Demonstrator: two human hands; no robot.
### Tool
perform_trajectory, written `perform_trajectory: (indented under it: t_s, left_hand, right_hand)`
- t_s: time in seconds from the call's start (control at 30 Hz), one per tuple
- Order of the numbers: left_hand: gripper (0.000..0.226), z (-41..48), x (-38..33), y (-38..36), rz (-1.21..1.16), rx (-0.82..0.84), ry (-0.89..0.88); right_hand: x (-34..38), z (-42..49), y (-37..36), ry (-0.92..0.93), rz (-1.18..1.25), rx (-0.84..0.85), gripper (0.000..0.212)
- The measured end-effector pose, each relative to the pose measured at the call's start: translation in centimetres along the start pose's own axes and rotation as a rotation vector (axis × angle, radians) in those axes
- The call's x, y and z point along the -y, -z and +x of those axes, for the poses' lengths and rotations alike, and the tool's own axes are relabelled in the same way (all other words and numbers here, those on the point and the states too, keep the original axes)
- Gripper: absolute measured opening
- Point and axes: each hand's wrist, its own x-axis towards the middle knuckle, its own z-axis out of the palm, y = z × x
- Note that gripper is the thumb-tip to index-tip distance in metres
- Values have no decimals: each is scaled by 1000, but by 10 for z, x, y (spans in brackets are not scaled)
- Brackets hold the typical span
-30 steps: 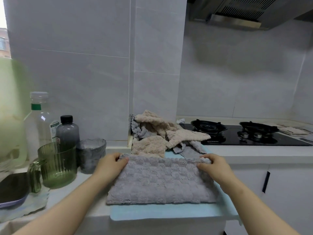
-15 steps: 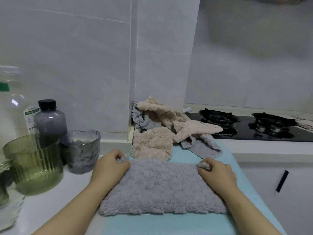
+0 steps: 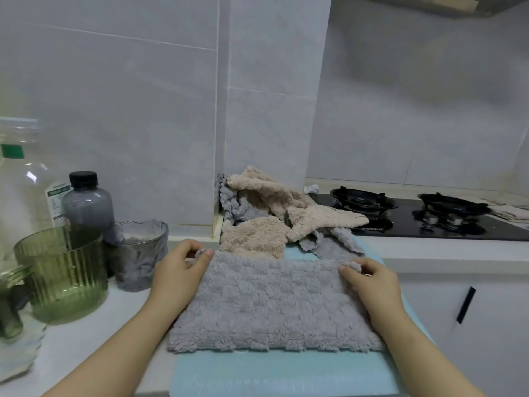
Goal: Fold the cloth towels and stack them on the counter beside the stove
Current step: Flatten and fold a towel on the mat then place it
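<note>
While both hands pinch its far corners, the grey towel lies flat on the light-blue mat, on the counter just left of the gas hob. Left hand has thumb & fingers curled on the far-left corner. Right hand nips the far-right one, w/ a tuft of pile poking out.

To fold well: lift both corners level, bring them to the near edge, match corners before pressing flat, then smooth out air. Keep the left arm off the grey tumbler & green glass jug. The heap of unfolded beige/grey towels sits right against the far edge, so don't drag it along.
</note>
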Motion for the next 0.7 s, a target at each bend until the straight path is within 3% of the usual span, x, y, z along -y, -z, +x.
perform_trajectory:
  t_s: [0.17, 0.27, 0.37, 0.5, 0.7]
  left_hand:
    - [13, 5, -12, -1, -119, -9, -20]
    - [9, 17, -22, -12, -235, -13, 21]
    - [8, 29, -25, -29, -134, -30, 44]
    - [12, 32, -9, -48, 73, 64, 38]
    - [17, 36, 2, -48, 170, 65, -42]
  right_hand:
    - [18, 13, 14, -24, 118, 37, 14]
    - [24, 28, 16, 38, 55, -45, 19]
    - [21, 38, 9, 113, -125, -117, 18]
    - [14, 44, -5, 128, -254, -159, 9]
    - [-14, 50, -26, 142, -440, -195, 14]
